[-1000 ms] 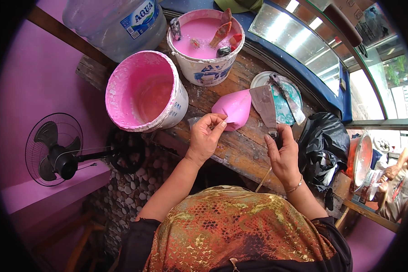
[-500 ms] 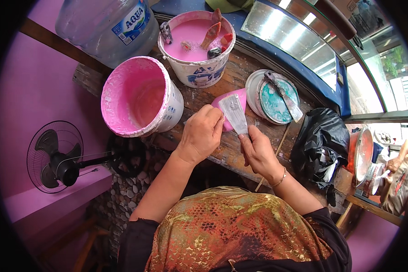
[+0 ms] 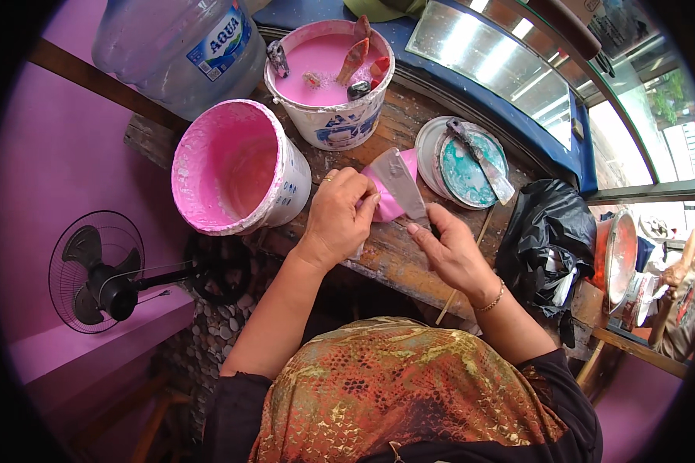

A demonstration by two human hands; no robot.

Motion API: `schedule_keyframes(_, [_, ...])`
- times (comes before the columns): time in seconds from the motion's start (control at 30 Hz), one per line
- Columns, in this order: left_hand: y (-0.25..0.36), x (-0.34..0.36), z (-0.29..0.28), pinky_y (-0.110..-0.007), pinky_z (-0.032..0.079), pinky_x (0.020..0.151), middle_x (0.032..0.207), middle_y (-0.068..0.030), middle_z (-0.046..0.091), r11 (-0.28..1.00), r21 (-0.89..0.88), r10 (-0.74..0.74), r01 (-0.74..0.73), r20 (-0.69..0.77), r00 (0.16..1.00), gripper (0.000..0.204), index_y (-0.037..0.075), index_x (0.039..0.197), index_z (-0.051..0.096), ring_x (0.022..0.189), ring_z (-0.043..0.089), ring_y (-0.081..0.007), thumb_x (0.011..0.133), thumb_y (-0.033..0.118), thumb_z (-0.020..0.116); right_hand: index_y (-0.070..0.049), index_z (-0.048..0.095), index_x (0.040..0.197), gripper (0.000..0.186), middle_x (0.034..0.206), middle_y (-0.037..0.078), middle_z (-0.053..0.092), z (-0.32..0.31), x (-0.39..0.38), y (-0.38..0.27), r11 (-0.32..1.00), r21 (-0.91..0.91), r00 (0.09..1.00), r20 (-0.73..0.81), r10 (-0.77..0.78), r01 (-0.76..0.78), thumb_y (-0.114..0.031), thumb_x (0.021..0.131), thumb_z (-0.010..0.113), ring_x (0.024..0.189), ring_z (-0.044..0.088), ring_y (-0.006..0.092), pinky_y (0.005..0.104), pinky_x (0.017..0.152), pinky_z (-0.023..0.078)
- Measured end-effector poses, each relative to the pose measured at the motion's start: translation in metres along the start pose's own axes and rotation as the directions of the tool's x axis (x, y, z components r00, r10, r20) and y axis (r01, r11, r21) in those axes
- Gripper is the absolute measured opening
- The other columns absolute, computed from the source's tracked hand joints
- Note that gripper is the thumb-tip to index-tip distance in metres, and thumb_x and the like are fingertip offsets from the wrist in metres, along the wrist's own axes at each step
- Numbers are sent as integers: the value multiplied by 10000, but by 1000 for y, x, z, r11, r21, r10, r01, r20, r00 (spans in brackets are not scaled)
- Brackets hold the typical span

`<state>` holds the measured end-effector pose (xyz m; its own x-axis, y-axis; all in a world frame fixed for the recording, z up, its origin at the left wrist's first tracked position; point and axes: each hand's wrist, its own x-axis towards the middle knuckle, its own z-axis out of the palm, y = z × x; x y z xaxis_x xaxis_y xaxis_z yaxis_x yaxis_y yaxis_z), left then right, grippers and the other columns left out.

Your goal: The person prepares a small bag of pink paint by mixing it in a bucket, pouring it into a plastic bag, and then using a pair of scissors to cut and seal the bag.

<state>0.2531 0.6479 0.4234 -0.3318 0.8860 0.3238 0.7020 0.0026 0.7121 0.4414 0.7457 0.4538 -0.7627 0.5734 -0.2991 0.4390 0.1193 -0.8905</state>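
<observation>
My right hand point(image 3: 459, 251) grips a putty knife point(image 3: 400, 181) whose wide grey blade points up and away, its face tilted. Behind the blade lies a flat, bright pink piece point(image 3: 390, 207), partly hidden; I cannot tell what it is. My left hand point(image 3: 338, 212), with a ring on it, is closed, its fingertips at the pink piece's left edge. A small pale bit pokes out below that palm; what the fingers hold is hidden. Left of it stands a pink-coated bucket point(image 3: 295, 181). Farther off is a bucket of pink liquid point(image 3: 328, 127) with several tools standing in it.
Round lids point(image 3: 471, 174) with turquoise paint carry another scraper point(image 3: 479, 158). A black plastic bag point(image 3: 544, 243) sits at the right of the worn wooden table point(image 3: 409, 266). A large clear water bottle point(image 3: 170, 58) stands back left, a fan point(image 3: 100, 270) at left. Another person's arm shows far right.
The putty knife has turned, so its blade now shows a smoother, slanted face. My left hand has shifted slightly left and up, and a pale bit now shows beneath it.
</observation>
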Motion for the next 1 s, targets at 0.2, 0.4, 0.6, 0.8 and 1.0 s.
schedule_keyframes(0.2, [-6, -4, 1, -256, 439, 708, 940, -46, 577, 848, -415, -322, 329, 90, 942, 72, 9, 865, 612, 786, 529, -124, 837, 12, 678, -40, 686, 1081, 292, 882, 114, 613, -33, -15, 14, 963, -269, 974, -221, -59, -2, -190, 835, 735, 749, 601, 242, 338, 693, 476])
schedule_keyframes(0.4, [2, -2, 6, -252, 442, 700, 929, -38, 582, 914, -370, -147, 166, 79, 986, 79, 20, 883, 653, 798, 540, -116, 822, 18, 703, -38, 707, 1032, 282, 815, 67, 583, -5, 19, -11, 958, -161, 949, -176, -263, 236, -80, 763, 779, 715, 558, 193, 308, 670, 450])
schedule_keyframes(0.6, [-1, -6, 11, -304, 479, 726, 908, -58, 602, 896, -415, -151, 156, 45, 988, 107, 7, 841, 673, 828, 588, -163, 783, 28, 761, -47, 717, 922, 193, 801, 108, 598, 2, 47, -2, 906, -182, 920, -24, -392, 382, -60, 734, 756, 737, 600, 301, 379, 691, 474])
schedule_keyframes(0.8, [-7, -15, 11, -354, 421, 1022, 1204, -80, 584, 691, -675, -186, 258, 178, 966, 539, 27, 1282, 538, 1148, 559, -197, 788, 45, 753, -44, 697, 882, 134, 816, 134, 611, 2, 53, -7, 849, -290, 884, -16, -466, 442, -49, 749, 713, 760, 604, 349, 410, 678, 475])
schedule_keyframes(1.0, [-13, -26, 31, -422, 311, 1128, 1467, -197, 407, 943, -332, 13, 15, 81, 997, 750, 101, 1368, 516, 1392, 359, -359, 699, 198, 840, -40, 691, 911, 152, 824, 137, 615, 6, 34, -30, 866, -237, 897, 64, -438, 440, -41, 760, 707, 728, 600, 328, 389, 674, 478])
